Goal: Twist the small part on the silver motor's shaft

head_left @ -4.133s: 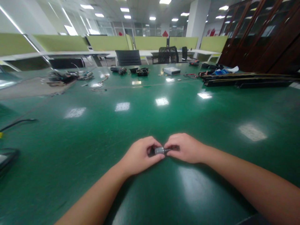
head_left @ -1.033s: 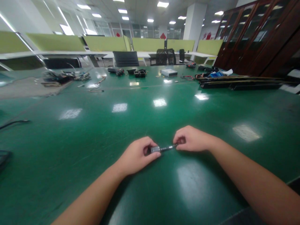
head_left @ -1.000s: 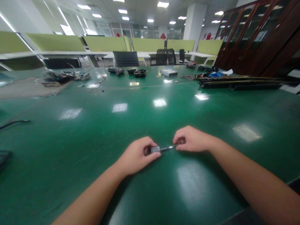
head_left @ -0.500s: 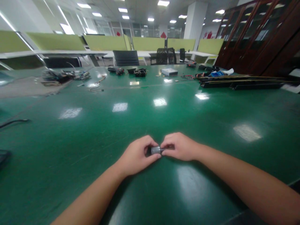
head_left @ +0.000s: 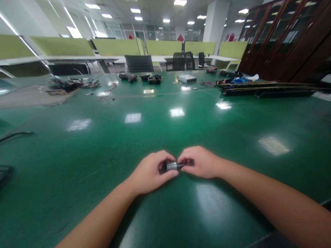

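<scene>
My left hand [head_left: 150,172] rests on the green table [head_left: 103,144] with its fingers closed round a small silver and black cylinder [head_left: 171,166]. My right hand [head_left: 200,162] is closed in a pinch on a thin dark rod [head_left: 184,165] that goes into the cylinder's right end. The two hands almost touch, and only a short piece of the rod shows between them.
At the table's far side lie scattered tools and cables [head_left: 74,83], a black part [head_left: 154,80], a white box [head_left: 187,78] and long black rails [head_left: 269,90]. A black cable [head_left: 15,135] lies at the left. Office chairs, green partitions and a wooden cabinet [head_left: 284,38] stand behind.
A second ago my right hand was apart from the left with a longer piece of rod showing. It has since moved left, close against the cylinder.
</scene>
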The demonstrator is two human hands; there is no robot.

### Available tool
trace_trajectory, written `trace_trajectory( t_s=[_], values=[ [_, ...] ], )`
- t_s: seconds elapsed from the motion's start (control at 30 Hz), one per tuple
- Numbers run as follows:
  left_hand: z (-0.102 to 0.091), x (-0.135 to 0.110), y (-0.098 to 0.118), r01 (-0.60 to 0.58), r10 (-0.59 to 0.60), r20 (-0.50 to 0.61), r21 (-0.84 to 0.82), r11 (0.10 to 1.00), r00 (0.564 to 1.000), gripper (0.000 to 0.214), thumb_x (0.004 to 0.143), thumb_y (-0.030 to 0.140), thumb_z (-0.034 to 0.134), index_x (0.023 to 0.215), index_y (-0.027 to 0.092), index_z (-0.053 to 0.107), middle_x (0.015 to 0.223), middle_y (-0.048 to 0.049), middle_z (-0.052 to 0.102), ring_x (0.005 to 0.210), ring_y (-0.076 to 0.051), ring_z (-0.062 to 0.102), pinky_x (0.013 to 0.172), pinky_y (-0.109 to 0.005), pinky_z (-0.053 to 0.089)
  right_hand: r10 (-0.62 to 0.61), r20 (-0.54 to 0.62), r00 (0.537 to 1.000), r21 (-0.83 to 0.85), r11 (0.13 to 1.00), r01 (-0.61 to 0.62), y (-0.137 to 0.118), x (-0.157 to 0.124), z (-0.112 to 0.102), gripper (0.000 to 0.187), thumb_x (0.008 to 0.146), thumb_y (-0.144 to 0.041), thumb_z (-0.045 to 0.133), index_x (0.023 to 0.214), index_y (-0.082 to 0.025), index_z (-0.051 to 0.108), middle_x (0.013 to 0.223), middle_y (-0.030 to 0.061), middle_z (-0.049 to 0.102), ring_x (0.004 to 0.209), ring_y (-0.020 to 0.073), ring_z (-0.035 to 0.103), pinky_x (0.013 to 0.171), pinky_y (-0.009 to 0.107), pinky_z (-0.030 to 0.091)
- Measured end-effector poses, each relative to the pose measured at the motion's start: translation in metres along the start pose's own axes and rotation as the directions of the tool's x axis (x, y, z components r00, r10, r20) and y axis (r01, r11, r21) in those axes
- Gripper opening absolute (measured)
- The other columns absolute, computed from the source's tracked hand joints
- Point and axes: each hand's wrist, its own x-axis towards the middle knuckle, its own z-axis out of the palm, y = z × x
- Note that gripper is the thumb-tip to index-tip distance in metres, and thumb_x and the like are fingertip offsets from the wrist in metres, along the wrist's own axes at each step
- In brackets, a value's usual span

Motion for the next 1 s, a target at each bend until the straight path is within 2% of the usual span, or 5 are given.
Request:
trace_trajectory(
  t_s=[0.1, 1.0],
  values=[
    [0.0004, 0.0003, -0.0001, 0.007, -0.007, -0.001, -0.008, 1.000, 1.000, 0.022, 0.090, 0.041, 0.066, 0.102, 0.022, 0.070, 0.086, -0.0012, 0.066, 0.074, -0.016, 0.058, 0.066, -0.027, 0.041, -0.008, 0.005, 1.000, -0.013, 1.000, 0.008, 0.0002, -0.0003, -0.0002, 0.017, 0.083, -0.018, 0.070, 0.099, -0.019, 0.073, 0.087, 0.0016, 0.069, 0.076, 0.0136, 0.061, 0.072, 0.025, 0.045],
    [0.0003, 0.0003, 0.0026, 0.035, -0.035, -0.012, -0.023, 0.999, 0.999, 0.019, 0.088, 0.039, 0.069, 0.094, 0.021, 0.069, 0.082, -0.0001, 0.065, 0.071, -0.016, 0.057, 0.064, -0.027, 0.039, -0.047, 0.005, 0.999, -0.032, 0.998, 0.048, -0.0052, -0.0008, -0.0036, 0.015, 0.083, -0.023, 0.072, 0.097, -0.018, 0.074, 0.087, 0.0029, 0.070, 0.079, 0.0155, 0.062, 0.074, 0.027, 0.046]
  ],
)
